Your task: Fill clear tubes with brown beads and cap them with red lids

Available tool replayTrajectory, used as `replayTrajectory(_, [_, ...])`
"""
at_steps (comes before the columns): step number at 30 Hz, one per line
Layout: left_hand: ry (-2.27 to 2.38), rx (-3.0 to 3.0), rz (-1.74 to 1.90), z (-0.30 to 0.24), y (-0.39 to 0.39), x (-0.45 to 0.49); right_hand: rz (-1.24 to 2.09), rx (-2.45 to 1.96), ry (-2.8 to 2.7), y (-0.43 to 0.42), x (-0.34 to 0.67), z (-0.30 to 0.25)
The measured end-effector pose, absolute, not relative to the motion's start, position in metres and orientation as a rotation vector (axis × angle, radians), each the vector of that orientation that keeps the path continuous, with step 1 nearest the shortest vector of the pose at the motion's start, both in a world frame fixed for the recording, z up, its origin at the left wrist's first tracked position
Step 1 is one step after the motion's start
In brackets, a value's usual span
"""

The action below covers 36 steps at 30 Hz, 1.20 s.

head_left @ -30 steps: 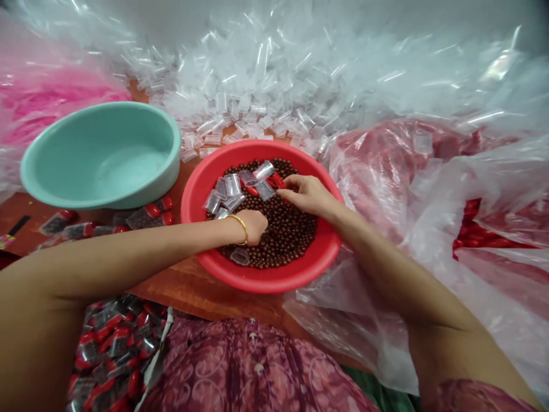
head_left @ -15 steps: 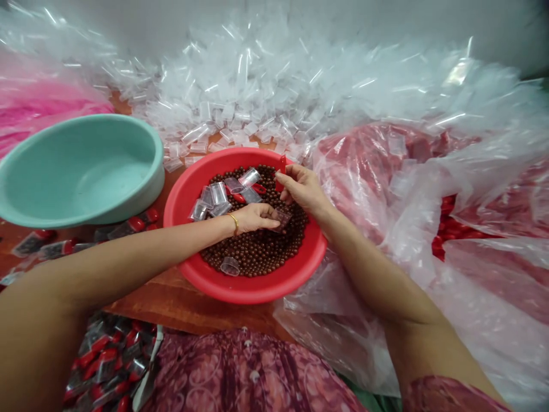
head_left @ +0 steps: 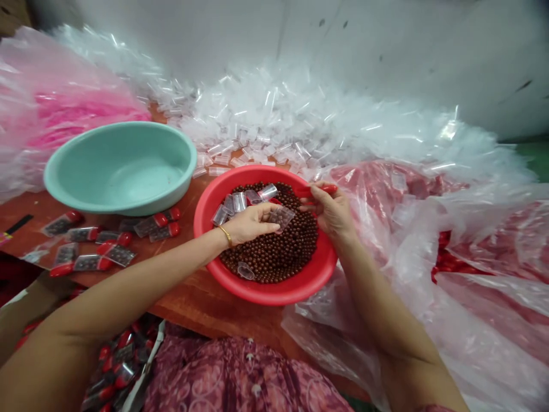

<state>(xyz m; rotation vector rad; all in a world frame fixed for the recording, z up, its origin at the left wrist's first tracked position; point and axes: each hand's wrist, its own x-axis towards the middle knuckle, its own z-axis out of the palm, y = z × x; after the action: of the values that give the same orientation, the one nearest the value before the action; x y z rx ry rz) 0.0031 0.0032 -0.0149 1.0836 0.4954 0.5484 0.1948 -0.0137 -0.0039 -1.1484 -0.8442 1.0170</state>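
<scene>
Above a red basin (head_left: 270, 294), my left hand (head_left: 249, 226) is closed on a clear plastic container (head_left: 283, 217) that has dark beads inside. My right hand (head_left: 333, 213), at the basin's right rim, pinches a red plastic cap (head_left: 328, 188) with a narrow part pointing left. Brown round beads (head_left: 274, 254) fill the basin's bottom. Several clear containers (head_left: 240, 201) lie on the beads at the back left, with red pieces partly hidden among them. One more clear container (head_left: 246, 270) rests at the front of the beads.
A teal basin (head_left: 122, 163) stands to the left. Several filled, red-capped containers (head_left: 90, 262) lie before it. Clear containers (head_left: 274, 114) are heaped along the wall. Red-filled plastic bags (head_left: 386, 183) lie at right, a pink-filled bag (head_left: 86, 114) at far left. More capped containers (head_left: 124, 366) sit below the table edge.
The view has shifted, so the basins appear farther right. My left hand has lifted the container off the beads. The red cap in my right hand has turned from upright to lying sideways.
</scene>
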Motion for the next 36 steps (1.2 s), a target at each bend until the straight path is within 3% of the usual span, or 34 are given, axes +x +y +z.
replayTrajectory(10, [0.428,1.097,0.554,-0.013,0.005,0.001,0.775,-1.18,-1.096,-0.035,0.168,-0.011])
replayTrajectory(16, [0.411,1.141,0.574,-0.011,0.004,0.002,0.9,-1.358,-1.415,-0.048,0.179,0.006])
replayTrajectory(24, [0.573,1.505,0.659,-0.012,0.004,0.006,0.455,-1.362,-1.733,-0.053,0.175,0.007])
replayTrajectory(31, [0.679,1.723,0.653,-0.012,0.0,0.004,0.55,-1.372,-1.691,-0.058,0.171,0.006])
replayTrajectory(36, [0.675,1.772,0.654,-0.015,0.001,0.003,0.901,-1.437,-1.622,-0.059,0.172,0.004])
